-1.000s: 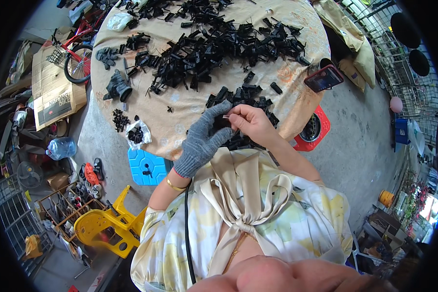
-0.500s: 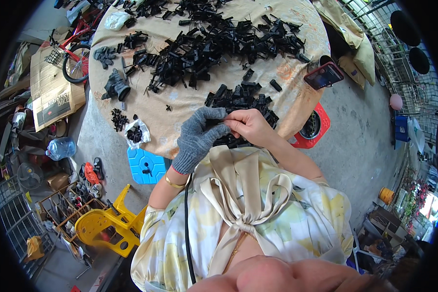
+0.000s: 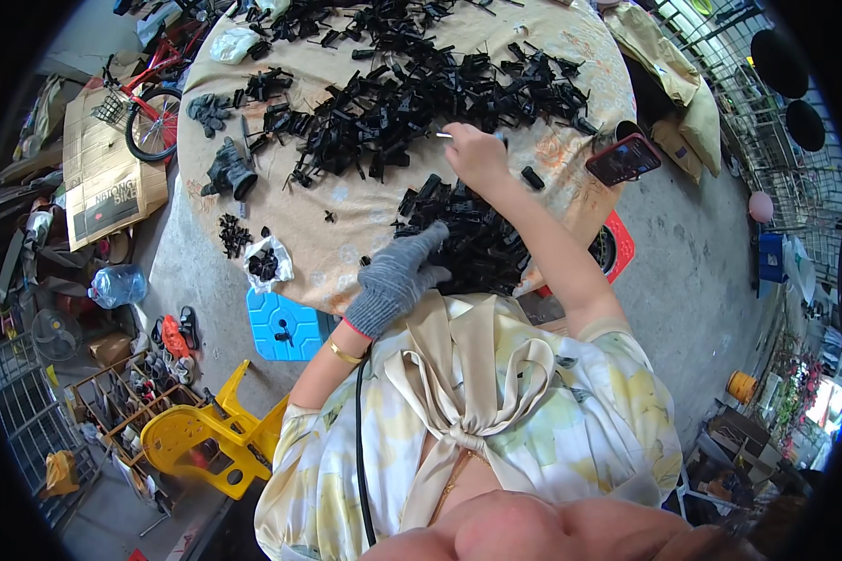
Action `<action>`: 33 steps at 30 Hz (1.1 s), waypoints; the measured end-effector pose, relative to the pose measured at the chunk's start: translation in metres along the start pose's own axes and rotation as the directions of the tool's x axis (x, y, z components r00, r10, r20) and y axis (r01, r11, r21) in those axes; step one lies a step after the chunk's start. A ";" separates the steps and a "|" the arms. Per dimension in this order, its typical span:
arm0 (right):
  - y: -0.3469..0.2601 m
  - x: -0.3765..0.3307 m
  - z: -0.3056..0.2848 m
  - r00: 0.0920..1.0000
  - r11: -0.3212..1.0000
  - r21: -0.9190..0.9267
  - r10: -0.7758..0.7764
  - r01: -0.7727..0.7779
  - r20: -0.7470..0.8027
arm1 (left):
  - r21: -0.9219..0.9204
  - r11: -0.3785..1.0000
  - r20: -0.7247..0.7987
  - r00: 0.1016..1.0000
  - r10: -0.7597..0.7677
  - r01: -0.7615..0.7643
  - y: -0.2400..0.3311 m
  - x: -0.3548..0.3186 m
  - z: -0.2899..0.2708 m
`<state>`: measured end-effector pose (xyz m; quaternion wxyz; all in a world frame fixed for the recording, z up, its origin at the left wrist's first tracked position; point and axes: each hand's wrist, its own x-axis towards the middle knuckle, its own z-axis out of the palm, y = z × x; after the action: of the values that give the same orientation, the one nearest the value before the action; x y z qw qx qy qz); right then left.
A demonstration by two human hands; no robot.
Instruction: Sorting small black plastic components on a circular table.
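Grey-gloved left hand [image 3: 395, 280], bare right hand [image 3: 477, 154], one phone [image 3: 623, 159]

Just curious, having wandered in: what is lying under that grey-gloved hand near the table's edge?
The gloved left hand rests on a heap of small black plastic parts on the cloth-covered round table. Whatever lies directly under the palm is hidden.

Parts heap [image 3: 412, 93] on table [image 3: 365, 210]; phone [image 3: 623, 158] right, apparently.
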<state>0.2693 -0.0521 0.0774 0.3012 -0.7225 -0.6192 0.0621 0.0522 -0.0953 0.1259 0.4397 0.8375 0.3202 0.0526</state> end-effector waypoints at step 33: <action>-0.076 -0.056 -0.073 0.909 0.410 0.820 0.059 -0.398 0.412 | -0.876 0.429 -0.275 0.959 -0.066 -0.221 0.020 0.015 -0.018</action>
<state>0.2253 -0.1268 0.1596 0.5188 -0.5131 -0.4262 0.5348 0.0665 -0.0818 0.1493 0.7668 0.4728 0.2597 0.3478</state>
